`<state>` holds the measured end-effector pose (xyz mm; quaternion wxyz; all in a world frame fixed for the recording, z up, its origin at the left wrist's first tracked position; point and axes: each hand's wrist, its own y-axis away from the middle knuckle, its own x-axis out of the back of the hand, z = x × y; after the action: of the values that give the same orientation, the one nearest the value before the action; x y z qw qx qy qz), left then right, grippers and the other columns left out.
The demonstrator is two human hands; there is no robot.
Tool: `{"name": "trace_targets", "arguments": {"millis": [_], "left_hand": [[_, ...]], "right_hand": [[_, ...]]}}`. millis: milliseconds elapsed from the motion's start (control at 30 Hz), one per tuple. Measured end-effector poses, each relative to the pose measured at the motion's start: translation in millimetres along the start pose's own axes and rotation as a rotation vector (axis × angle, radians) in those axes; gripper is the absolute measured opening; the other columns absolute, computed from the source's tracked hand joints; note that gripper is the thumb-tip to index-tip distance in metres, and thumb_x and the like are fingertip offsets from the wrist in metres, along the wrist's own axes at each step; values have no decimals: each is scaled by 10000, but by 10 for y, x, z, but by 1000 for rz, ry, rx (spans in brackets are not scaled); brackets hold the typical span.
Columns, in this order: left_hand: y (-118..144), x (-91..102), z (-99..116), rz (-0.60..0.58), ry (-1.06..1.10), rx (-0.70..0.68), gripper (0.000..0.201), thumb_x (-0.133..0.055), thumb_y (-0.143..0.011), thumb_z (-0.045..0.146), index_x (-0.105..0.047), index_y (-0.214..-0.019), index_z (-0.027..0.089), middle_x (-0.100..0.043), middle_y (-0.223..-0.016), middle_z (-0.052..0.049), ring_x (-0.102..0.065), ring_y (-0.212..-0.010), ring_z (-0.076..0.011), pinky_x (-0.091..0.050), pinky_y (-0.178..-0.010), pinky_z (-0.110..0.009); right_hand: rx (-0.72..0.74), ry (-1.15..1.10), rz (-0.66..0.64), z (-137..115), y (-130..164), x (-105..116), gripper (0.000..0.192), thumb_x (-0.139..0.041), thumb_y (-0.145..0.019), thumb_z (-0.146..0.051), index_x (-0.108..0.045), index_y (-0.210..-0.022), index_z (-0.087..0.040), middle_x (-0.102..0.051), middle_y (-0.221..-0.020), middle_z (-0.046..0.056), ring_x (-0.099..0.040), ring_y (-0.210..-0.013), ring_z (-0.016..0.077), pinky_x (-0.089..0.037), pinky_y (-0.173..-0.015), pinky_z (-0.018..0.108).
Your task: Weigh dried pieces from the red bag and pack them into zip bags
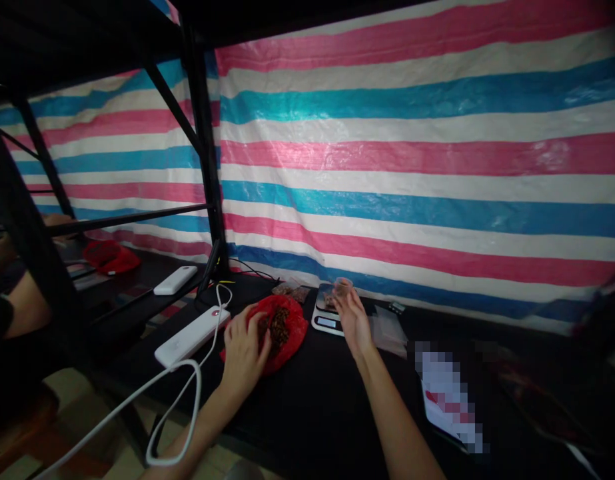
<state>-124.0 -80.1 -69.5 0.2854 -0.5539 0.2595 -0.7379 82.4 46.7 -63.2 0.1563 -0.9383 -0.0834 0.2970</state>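
Our left hand digs in red bag; our right hand holds small cup over scale.

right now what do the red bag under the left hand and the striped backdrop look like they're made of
The red bag looks like thin plastic film: it crumples and glints beside the left hand. The striped backdrop seems to be woven plastic tarpaulin: glossy highlights and a fine grid texture. The scale by the right hand looks like smooth white plastic, though it is small.
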Motion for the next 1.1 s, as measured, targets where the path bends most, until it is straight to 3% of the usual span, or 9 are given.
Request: {"name": "trace_targets", "arguments": {"millis": [133,267,367,500,700,833,967,1100], "left_hand": [[-299,-190,503,-239,193,-255,183,-386,-824,227,-550,-905,214,-566,-954,-53,-484,-945,-209,-361,-865,-373],[-711,-779,920,-285,398,-388,251,-458,-803,267,-506,-1039,195,-535,-1056,-71,-459,-1035,-206,-362,-900,-360],[-982,-1267,1062,-386,451,-490,561,-592,-713,380,-412,-1198,163,-465,-1214,-115,-399,-1143,-238,-317,-958,-397],[-1179,-1662,1066,-565,441,-449,547,-584,-710,446,-492,-1152,138,-540,-1147,-126,-480,-1064,-247,-333,-936,-388],[-1220,-1745,998,-530,383,-335,603,-554,-711,511,-488,-1197,162,-556,-1113,-116,-472,-1055,-269,-347,-900,-404],[-1230,-1741,1005,-563,372,-336,544,-549,-726,493,-525,-1165,174,-548,-1161,-111,-462,-1083,-269,-310,-936,-417],[-1192,-1789,1011,-511,459,-321,500,-613,-706,403,-537,-1148,182,-593,-1112,-81,-513,-1024,-224,-320,-941,-377],[-1127,-1813,997,-406,680,-213,554,-656,-663,381,-536,-1154,153,-611,-1047,-84,-544,-942,-205,-392,-865,-336]], "right_hand": [[81,-22,41,-169,-55,202,422,-581,-708,-397,-535,-1113,-286,-549,-1197,19,-514,-1089,203,-364,-933,408],[153,-28,101,-219,-91,391,402,-573,-711,-414,-540,-1093,-294,-545,-1195,13,-516,-1089,204,-366,-942,421],[164,-42,152,-190,-127,506,393,-589,-690,-432,-544,-1050,-282,-585,-1124,19,-548,-1042,196,-376,-935,428],[167,-50,235,-114,-181,613,358,-594,-672,-455,-538,-966,-257,-620,-1036,26,-581,-984,191,-404,-900,420],[107,-84,330,-45,-234,704,313,-588,-678,-408,-507,-948,-272,-639,-997,-1,-607,-923,158,-423,-841,341],[95,-90,358,-29,-241,726,294,-586,-681,-391,-518,-942,-274,-639,-1001,-9,-611,-903,149,-426,-792,303],[98,-122,387,-23,-239,718,302,-620,-657,-368,-541,-927,-260,-646,-972,-12,-622,-839,134,-423,-760,276],[132,-36,402,-28,-243,703,319,-614,-659,-369,-567,-947,-240,-639,-1004,14,-612,-861,145,-419,-770,286]]}}
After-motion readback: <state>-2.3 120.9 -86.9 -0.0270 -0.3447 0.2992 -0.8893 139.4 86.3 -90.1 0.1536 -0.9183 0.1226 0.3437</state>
